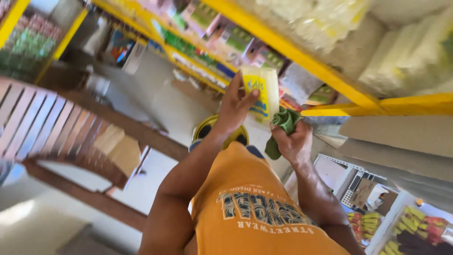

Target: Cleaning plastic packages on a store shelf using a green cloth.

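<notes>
In the head view, the left hand [236, 106] is holding up a yellow packet [261, 92], with fingers and thumb closing around its lower left edge. The packet is sitting just in front of the yellow shelf rail [292, 52]. The right hand [293, 141] is squeezing a green cloth [283, 123] tight, just below the packet. An orange shirt [250, 208] is filling the bottom of the picture.

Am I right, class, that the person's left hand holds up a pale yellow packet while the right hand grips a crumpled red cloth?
Not quite. The crumpled cloth in the right hand is green, not red, as the head view shows. The left hand does hold up the pale yellow packet.
</notes>
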